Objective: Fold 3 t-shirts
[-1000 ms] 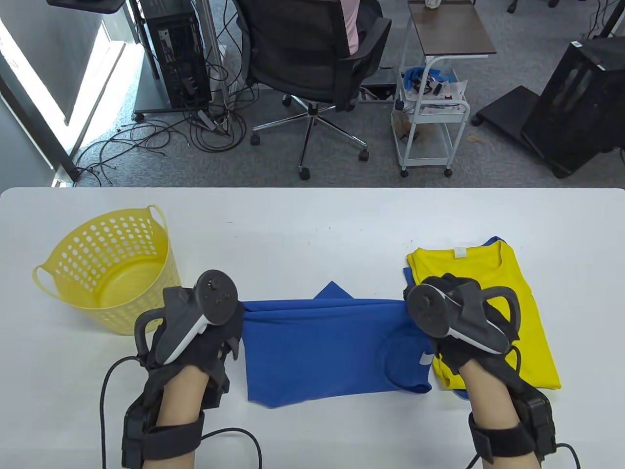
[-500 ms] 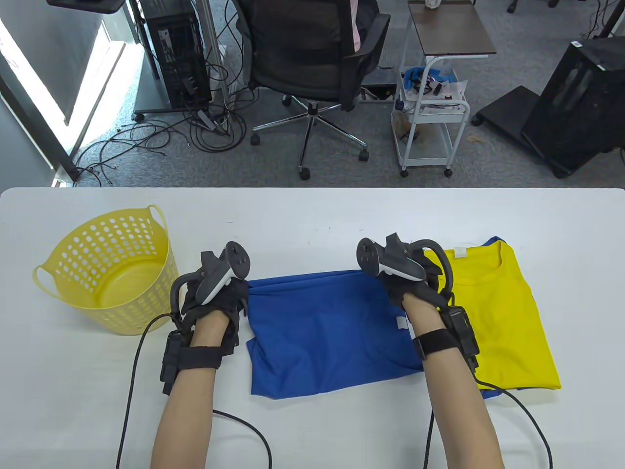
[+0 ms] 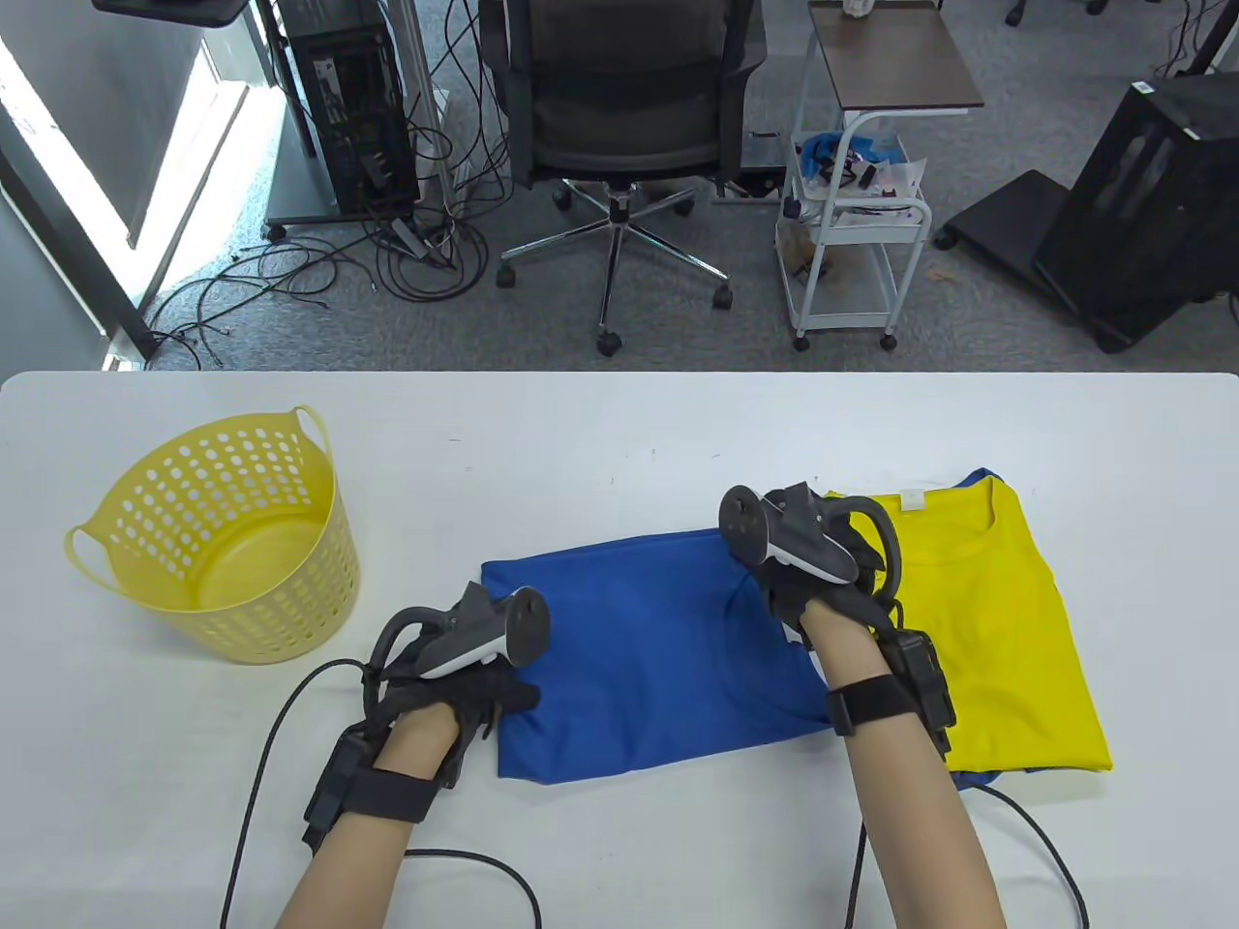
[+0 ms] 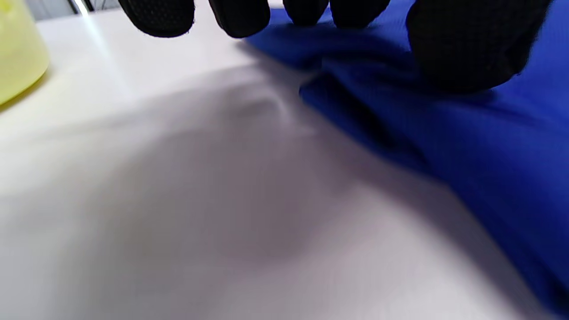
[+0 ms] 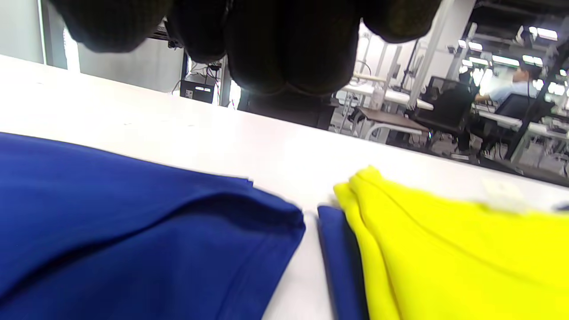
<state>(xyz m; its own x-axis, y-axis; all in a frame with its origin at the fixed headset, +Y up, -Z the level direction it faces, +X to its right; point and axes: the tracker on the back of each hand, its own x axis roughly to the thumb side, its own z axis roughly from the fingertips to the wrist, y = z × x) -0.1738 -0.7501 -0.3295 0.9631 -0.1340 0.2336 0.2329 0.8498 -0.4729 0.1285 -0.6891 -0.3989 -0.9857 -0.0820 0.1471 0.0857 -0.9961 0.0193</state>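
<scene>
Leftmost, a perforated yellow plastic basket stands on the white table, well apart from the left hand. That hand rests at the left edge of the folded blue t-shirt; in the left wrist view its fingertips hang over the cloth, the thumb touching it, yet whether it pinches the fabric I cannot tell. The right hand sits on the shirt's far right corner, its fingers hidden under the tracker and cut off in the right wrist view, so its grip is unclear too. Just beside that hand on its right lies a folded yellow t-shirt, with another blue t-shirt peeking from beneath.
</scene>
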